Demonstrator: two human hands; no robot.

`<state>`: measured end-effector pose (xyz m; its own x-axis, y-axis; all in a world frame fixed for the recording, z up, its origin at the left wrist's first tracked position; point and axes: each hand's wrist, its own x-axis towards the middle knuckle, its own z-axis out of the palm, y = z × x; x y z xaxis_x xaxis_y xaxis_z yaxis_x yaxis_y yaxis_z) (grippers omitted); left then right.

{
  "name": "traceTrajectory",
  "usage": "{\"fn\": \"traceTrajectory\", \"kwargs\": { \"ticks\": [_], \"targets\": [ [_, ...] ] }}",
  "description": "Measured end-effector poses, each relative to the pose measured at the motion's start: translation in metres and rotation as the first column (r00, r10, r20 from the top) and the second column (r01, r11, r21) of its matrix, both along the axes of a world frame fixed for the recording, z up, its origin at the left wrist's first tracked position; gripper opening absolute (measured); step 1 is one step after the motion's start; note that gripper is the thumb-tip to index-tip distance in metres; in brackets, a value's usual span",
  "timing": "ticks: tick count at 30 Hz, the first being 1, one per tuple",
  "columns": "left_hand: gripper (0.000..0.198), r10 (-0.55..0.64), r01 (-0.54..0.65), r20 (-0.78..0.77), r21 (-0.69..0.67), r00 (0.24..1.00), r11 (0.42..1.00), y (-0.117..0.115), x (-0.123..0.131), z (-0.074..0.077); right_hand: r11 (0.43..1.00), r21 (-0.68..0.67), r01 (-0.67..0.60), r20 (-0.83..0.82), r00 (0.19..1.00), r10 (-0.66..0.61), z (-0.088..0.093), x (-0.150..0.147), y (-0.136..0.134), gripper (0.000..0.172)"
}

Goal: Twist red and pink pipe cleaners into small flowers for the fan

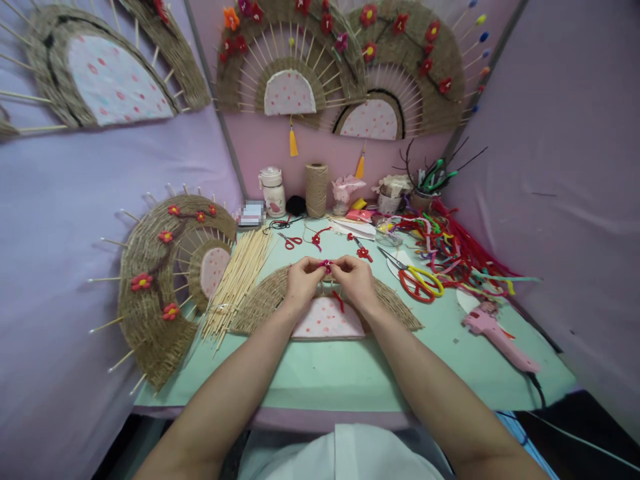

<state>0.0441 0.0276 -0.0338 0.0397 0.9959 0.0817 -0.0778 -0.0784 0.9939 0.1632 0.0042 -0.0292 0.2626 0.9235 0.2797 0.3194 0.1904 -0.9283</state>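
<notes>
My left hand (303,280) and my right hand (356,279) meet over the middle of the table, fingers pinched together on a small red pipe-cleaner flower (327,266). A red end of it hangs down at the right hand's thumb. Under the hands lies a half-round woven jute fan (395,303) with a pink spotted fabric centre (327,320).
A bundle of bamboo sticks (239,280) lies left of the fan, beside a finished fan with red flowers (150,287). Red-and-yellow scissors (417,280), coloured pipe cleaners (450,247) and a pink glue gun (495,337) are to the right. A twine spool (316,189) stands at the back.
</notes>
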Motion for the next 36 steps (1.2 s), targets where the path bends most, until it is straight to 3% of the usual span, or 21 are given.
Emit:
{"fn": "traceTrajectory", "kwargs": {
  "ticks": [6,10,15,20,24,27,32,36],
  "targets": [
    [0.009,0.045,-0.043,-0.036,0.057,0.998,0.997,-0.007,0.006,0.006,0.994,0.039,0.099,0.005,0.995,-0.099,0.002,-0.008,-0.004,0.011],
    [0.012,0.07,-0.07,0.013,0.026,0.997,0.997,-0.006,0.007,0.005,0.992,0.105,0.067,0.039,0.997,-0.072,0.003,-0.008,-0.007,0.015],
    [0.018,0.043,-0.045,0.066,0.015,0.997,0.999,-0.001,0.005,0.0,0.96,0.269,0.075,0.197,0.972,-0.131,0.004,-0.005,-0.009,0.02],
    [0.015,0.024,-0.026,0.053,0.038,0.998,0.999,-0.006,0.005,0.007,0.971,0.237,-0.021,0.261,0.964,-0.042,0.004,-0.001,-0.006,0.032],
    [0.012,0.004,-0.006,0.047,0.052,0.999,0.999,-0.01,0.006,0.011,0.976,0.207,-0.076,0.254,0.967,0.021,0.002,0.004,-0.003,0.012],
    [0.013,0.003,-0.005,0.064,0.027,0.998,1.0,-0.01,0.008,0.009,0.965,0.259,-0.038,0.268,0.963,-0.034,-0.001,0.006,-0.002,0.005],
    [0.017,0.004,0.011,0.191,-0.08,0.981,0.997,-0.007,0.01,0.007,0.922,0.386,-0.022,0.4,0.905,-0.146,-0.001,0.007,-0.002,0.005],
    [0.017,0.014,0.029,0.256,-0.164,0.967,0.986,-0.007,0.01,0.007,0.89,0.449,-0.079,0.551,0.809,-0.206,0.001,0.009,-0.005,0.01]
  ]
}}
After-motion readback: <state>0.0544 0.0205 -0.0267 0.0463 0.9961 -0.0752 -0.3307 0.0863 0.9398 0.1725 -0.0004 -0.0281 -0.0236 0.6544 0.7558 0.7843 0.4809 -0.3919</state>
